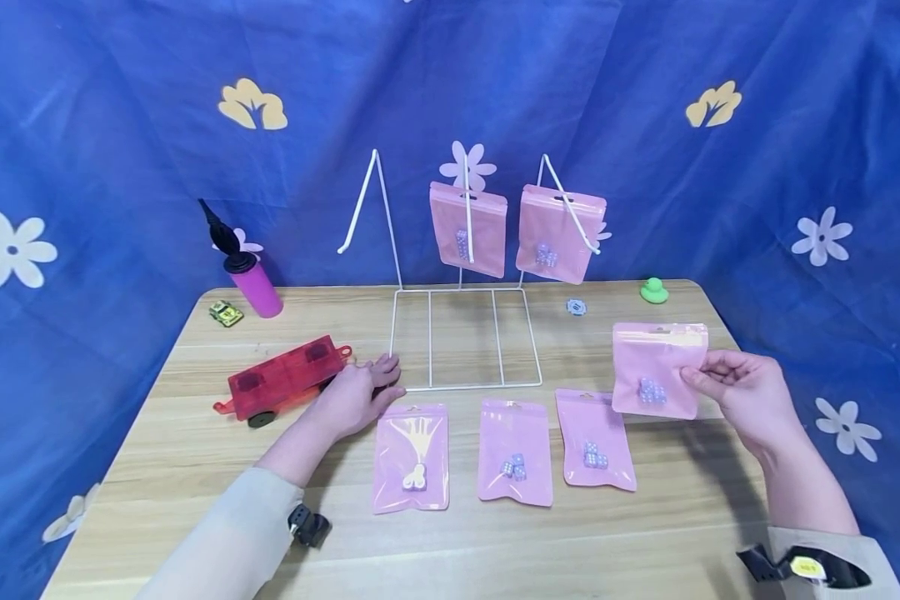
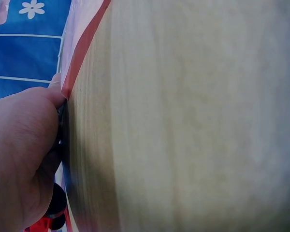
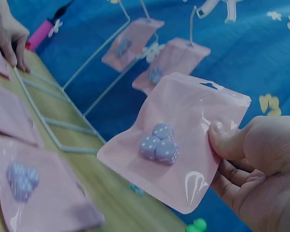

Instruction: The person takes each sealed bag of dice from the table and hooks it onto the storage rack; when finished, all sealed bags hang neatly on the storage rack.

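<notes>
My right hand point(image 1: 750, 396) pinches a pink zip pouch point(image 1: 630, 367) by its right edge, thumb in front, above the table. Lilac dice point(image 3: 159, 144) show inside that pouch. At the front left corner of a white wire rack point(image 1: 465, 387), my left hand point(image 1: 352, 396) holds the base wire between thumb and fingers. Two pink pouches, one on the middle arm point(image 1: 483, 212) and one on the right arm point(image 1: 543, 225), hang from the rack; its left arm point(image 1: 356, 208) carries none. Below the rack lie a pouch with a white hand-shaped item point(image 1: 416, 483) and two dice pouches point(image 1: 516, 492) point(image 1: 600, 475).
A red toy trailer point(image 1: 285, 379) stands beside my left forearm. Behind it are a pink and black pump point(image 1: 258, 287) and a small toy car point(image 1: 226, 313). A blue chip point(image 1: 576, 307) and green duck point(image 1: 653, 291) sit at the back right. Blue cloth point(image 1: 607, 83) hangs behind the table.
</notes>
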{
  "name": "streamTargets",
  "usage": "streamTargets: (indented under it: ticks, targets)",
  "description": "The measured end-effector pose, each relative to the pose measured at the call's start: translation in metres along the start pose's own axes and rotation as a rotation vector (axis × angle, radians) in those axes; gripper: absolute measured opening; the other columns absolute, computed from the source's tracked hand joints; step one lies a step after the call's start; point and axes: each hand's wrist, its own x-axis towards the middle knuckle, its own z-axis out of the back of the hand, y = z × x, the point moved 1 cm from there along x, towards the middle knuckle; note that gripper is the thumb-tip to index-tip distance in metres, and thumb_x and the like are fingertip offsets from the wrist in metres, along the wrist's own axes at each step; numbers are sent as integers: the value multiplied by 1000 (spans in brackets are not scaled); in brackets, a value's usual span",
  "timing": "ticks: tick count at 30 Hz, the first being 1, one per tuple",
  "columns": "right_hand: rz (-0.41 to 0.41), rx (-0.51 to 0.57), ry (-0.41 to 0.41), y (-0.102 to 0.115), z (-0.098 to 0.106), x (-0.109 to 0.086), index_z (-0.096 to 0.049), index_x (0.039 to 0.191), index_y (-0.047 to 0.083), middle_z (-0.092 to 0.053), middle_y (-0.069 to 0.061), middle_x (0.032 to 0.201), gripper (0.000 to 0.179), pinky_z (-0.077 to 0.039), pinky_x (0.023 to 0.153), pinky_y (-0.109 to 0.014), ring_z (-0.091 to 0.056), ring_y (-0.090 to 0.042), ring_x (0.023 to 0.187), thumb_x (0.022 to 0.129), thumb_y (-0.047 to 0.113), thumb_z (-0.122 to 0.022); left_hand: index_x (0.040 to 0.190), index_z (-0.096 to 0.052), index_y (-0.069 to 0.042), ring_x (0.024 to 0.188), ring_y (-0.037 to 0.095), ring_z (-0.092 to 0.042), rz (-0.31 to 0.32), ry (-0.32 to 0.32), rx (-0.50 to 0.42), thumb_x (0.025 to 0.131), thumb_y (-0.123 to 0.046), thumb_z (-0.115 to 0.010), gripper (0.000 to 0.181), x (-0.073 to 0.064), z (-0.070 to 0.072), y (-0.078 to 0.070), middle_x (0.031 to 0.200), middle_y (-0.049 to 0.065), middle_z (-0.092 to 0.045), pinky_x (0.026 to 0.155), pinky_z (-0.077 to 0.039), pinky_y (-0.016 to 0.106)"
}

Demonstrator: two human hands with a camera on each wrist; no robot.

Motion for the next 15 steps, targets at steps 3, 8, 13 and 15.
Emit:
streamTargets:
  ticks: [3, 8, 13, 15]
  targets:
    - [45, 100, 15, 11, -9, 6, -79, 94, -5, -78, -2, 82, 8, -56, 62, -17, -69, -6, 71, 90, -12, -78, 135, -68, 7, 139, 38, -53, 2, -3, -4, 101, -26, -74, 47, 0, 1, 0, 147, 22, -58, 113, -43, 58]
    - [109, 179, 45, 26, -28, 15, -78, 94, -6, -78, -3, 82, 12, -57, 63, -17, -72, -6, 71, 89, -17, -75, 135, -68, 7, 139, 39, -53, 3, 0, 0, 101, -26, -74, 48, 1, 1, -1, 148, 22, -57, 113, -42, 58]
    - [148, 179, 75, 39, -48, 25, -77, 92, -8, -78, -3, 82, 11, -53, 59, -17, -70, -6, 70, 88, -18, -76, 136, -67, 6, 140, 39, -52, 10, 6, 7, 102, -27, -74, 48, 0, 1, 0, 149, 22, -57, 113, -42, 58]
    - [147, 193, 89, 44, -55, 27, -77, 92, -8, -77, -4, 82, 11, -52, 58, -17, -69, -7, 69, 88, -18, -76, 137, -67, 6, 140, 39, -52, 13, 8, 8, 102, -27, -73, 48, 0, 0, 0, 149, 21, -57, 114, -42, 57]
